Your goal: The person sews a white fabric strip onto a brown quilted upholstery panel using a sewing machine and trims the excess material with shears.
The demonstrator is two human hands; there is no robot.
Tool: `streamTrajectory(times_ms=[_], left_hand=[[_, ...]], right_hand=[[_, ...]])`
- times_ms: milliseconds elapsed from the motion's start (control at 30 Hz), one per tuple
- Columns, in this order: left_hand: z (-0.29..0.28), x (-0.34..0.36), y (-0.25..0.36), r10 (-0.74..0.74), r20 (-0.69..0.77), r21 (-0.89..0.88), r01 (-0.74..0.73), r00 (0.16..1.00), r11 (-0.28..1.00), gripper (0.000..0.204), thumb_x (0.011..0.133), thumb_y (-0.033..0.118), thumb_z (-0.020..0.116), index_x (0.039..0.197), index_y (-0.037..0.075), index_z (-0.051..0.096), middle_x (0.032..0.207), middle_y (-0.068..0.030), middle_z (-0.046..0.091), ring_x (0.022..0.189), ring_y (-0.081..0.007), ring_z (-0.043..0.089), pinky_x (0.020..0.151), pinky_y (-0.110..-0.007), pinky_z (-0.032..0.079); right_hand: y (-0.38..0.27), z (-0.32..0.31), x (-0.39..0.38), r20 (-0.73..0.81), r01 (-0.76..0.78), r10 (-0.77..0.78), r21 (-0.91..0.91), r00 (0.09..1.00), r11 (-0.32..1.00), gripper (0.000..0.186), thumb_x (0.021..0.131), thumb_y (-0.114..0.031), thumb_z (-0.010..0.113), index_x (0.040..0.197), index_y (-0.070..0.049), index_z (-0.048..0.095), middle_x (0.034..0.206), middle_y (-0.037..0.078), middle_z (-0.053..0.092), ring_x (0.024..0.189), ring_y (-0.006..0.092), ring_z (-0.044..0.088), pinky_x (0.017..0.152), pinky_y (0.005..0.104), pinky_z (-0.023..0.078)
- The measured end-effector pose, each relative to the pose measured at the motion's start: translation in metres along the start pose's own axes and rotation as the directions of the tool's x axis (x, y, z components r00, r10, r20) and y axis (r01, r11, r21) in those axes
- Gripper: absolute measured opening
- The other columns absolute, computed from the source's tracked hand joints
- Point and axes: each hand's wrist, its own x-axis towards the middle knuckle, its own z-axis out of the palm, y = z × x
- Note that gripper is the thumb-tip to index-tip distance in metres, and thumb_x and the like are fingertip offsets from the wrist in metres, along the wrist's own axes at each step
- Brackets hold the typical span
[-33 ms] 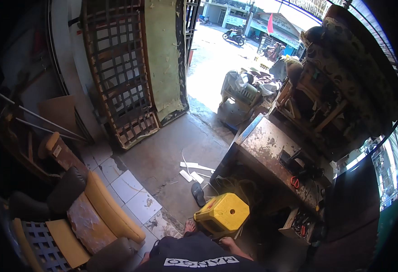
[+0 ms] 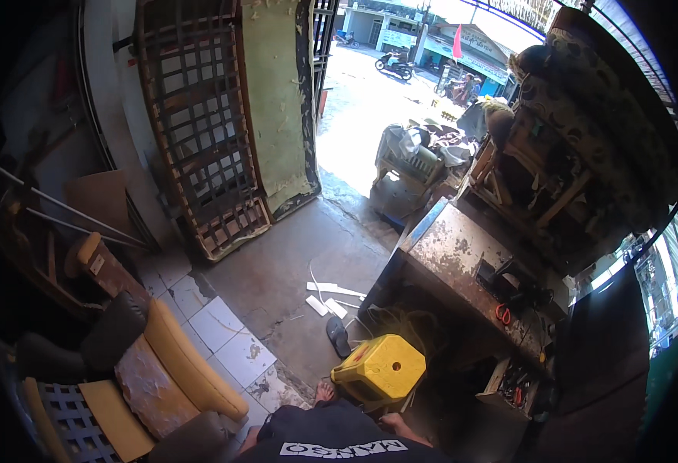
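Observation:
Beside the lower rim, what looks like my right hand point(image 2: 393, 421) shows at the edge of my dark shirt, near a yellow plastic stool point(image 2: 385, 366). Its fingers are too small and shaded to make out. On the other side, only a bit of bare skin shows by the shirt, and my left hand cannot be seen. A bare foot point(image 2: 324, 391) rests on the floor left of the stool. The stool has an angular seat with a round hole. Just past it lies a dark sandal point(image 2: 337, 334), close to several white strips point(image 2: 326, 306).
At left stands a worn yellow armchair point(image 2: 192, 359) with torn covering and exposed webbing. A webbed frame point(image 2: 200, 131) leans upright behind. To the right is a scuffed workbench point(image 2: 456, 239) with red-handled scissors point(image 2: 503, 313) and an open drawer of tools point(image 2: 501, 384). Stacked furniture point(image 2: 578, 139) looms beyond.
The whole view has tilted very slightly. Nothing has been picked up or put down.

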Motion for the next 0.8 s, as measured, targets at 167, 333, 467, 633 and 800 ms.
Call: streamTrajectory(times_ms=[167,333,467,633,800], left_hand=[[0.057,0.023,0.216,0.413,-0.034,-0.186,-0.411,0.910,0.892,0.019,0.099,0.019,0.063,0.107,0.002,0.065,0.081,-0.0064,0.064,0.061,-0.0150,0.061,0.053,-0.029,0.051],[0.010,0.006,0.296,0.474,-0.155,-0.094,-0.491,0.867,0.866,0.023,0.100,0.020,0.058,0.114,0.004,0.066,0.091,-0.0064,0.068,0.072,-0.0159,0.067,0.061,-0.031,0.055],[0.040,0.050,0.305,0.251,-0.120,-0.036,-0.257,0.961,0.966,0.020,0.100,0.020,0.059,0.108,0.006,0.070,0.081,-0.0036,0.067,0.067,-0.0132,0.066,0.056,-0.030,0.054],[0.003,0.121,0.292,0.288,0.071,0.803,-0.226,0.955,0.552,0.047,0.097,0.044,0.059,0.125,0.009,0.074,0.119,-0.0096,0.077,0.100,-0.0280,0.072,0.092,-0.041,0.055],[-0.006,0.141,0.411,0.221,0.095,0.890,-0.182,0.971,0.418,0.038,0.094,0.032,0.061,0.116,0.006,0.077,0.113,-0.0119,0.077,0.094,-0.0269,0.074,0.083,-0.042,0.059]], right_hand=[[0.077,-0.082,0.061,0.043,0.237,-0.268,0.342,0.963,0.909,0.022,0.095,-0.021,0.067,0.107,-0.005,0.076,0.093,0.014,0.075,0.082,0.0264,0.074,0.074,0.0415,0.061],[-0.093,-0.059,0.043,0.010,-0.189,0.211,0.481,0.978,0.856,0.024,0.101,-0.011,0.057,0.122,-0.006,0.069,0.100,0.012,0.076,0.081,0.0285,0.076,0.065,0.0411,0.063],[-0.156,-0.099,0.044,-0.061,-0.078,0.122,0.482,0.991,0.873,0.030,0.103,-0.012,0.058,0.131,0.000,0.062,0.118,0.019,0.072,0.097,0.0320,0.075,0.079,0.0456,0.063],[-0.268,-0.098,0.061,-0.050,-0.041,0.076,0.506,0.996,0.861,0.029,0.104,-0.013,0.057,0.128,0.000,0.062,0.118,0.018,0.072,0.100,0.0312,0.074,0.082,0.0452,0.062],[-0.312,-0.105,0.094,-0.075,-0.006,0.059,0.568,0.995,0.823,0.026,0.103,-0.011,0.056,0.124,0.002,0.064,0.103,0.014,0.072,0.085,0.0266,0.074,0.074,0.0407,0.063]])
